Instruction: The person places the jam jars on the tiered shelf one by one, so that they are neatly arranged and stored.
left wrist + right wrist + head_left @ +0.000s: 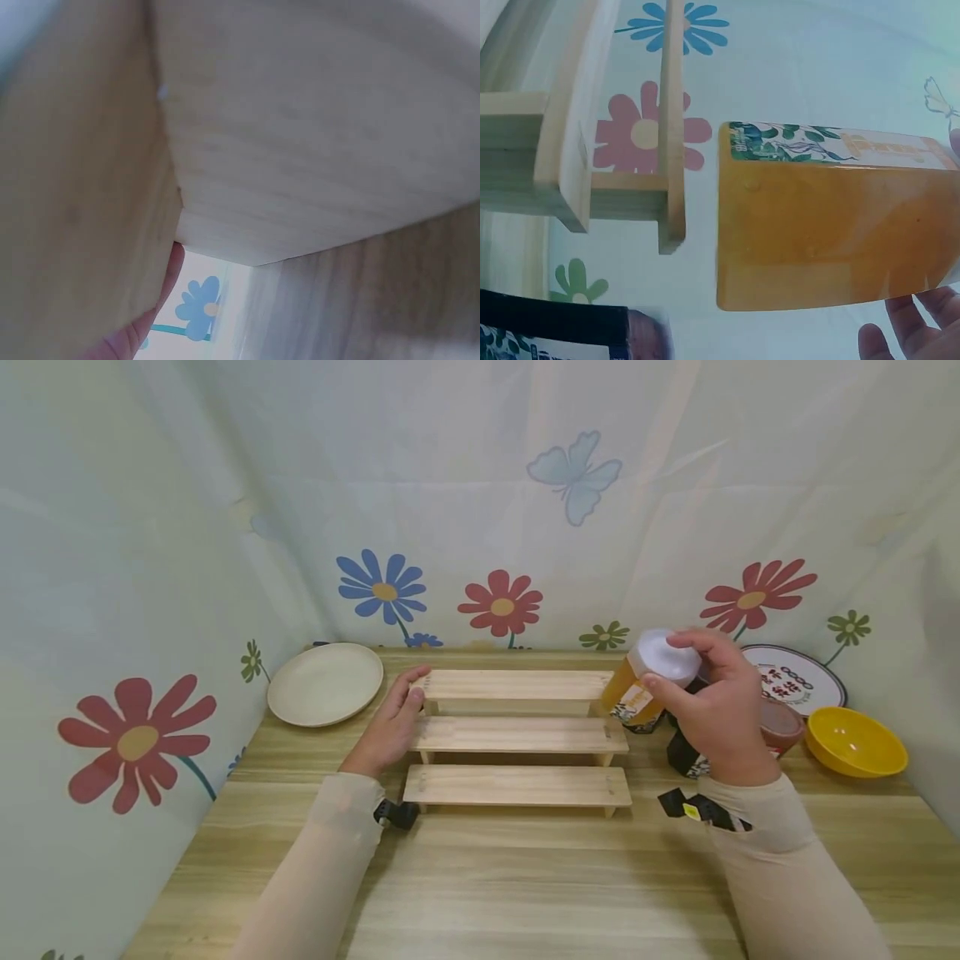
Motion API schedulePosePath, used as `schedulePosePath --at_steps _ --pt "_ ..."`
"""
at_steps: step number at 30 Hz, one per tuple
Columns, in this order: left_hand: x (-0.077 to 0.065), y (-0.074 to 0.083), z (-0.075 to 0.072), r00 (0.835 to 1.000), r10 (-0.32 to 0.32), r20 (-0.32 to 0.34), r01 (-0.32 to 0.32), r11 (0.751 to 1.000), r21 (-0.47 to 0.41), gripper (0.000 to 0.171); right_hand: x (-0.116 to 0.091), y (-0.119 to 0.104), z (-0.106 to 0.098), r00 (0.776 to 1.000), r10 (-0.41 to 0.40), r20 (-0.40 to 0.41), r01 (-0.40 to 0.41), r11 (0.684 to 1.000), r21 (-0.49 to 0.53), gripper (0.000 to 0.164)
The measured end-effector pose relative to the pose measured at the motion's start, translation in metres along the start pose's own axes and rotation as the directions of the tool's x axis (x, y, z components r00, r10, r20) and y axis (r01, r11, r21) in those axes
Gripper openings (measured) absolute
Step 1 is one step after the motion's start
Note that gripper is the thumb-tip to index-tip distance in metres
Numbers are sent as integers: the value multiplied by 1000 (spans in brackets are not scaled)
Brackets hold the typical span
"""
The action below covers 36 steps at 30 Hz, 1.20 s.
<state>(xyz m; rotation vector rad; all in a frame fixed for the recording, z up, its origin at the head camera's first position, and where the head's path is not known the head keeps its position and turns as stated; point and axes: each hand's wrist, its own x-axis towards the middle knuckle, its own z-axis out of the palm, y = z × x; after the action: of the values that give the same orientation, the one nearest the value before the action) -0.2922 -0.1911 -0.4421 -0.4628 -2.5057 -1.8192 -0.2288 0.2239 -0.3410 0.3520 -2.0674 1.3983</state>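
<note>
On the table (525, 877) stands the wooden rack (517, 735). At its nine o'clock, the left hand (390, 725) touches the top tier's (517, 684) end; whether it pinches, one cannot tell. At its two o'clock, the right hand (723, 710) pinches the amber jar (622, 687) by its white lid (660, 652). Good handling calls for steady pressure on the rack, a firm lid grip and a level base.
</note>
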Motion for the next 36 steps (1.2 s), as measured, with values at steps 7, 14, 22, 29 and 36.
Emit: schedulePosePath --at_steps 7,14,22,29,36 --pt "1 0 1 1000 -11 0 11 1000 3 50 -2 8 12 999 -31 30 29 998 49 48" --pt "1 -1 0 1000 -15 3 15 1000 10 49 -2 15 17 998 -43 39 45 998 -38 52" --pt "0 -2 -1 1000 -11 13 11 1000 13 49 -2 19 20 999 -16 50 16 1000 0 47" --pt "0 -3 -1 1000 -20 11 19 1000 17 49 0 20 20 997 -13 73 15 1000 -23 46" --pt "-2 2 -1 998 -59 15 58 998 36 46 7 19 15 993 47 108 -45 999 -23 49"
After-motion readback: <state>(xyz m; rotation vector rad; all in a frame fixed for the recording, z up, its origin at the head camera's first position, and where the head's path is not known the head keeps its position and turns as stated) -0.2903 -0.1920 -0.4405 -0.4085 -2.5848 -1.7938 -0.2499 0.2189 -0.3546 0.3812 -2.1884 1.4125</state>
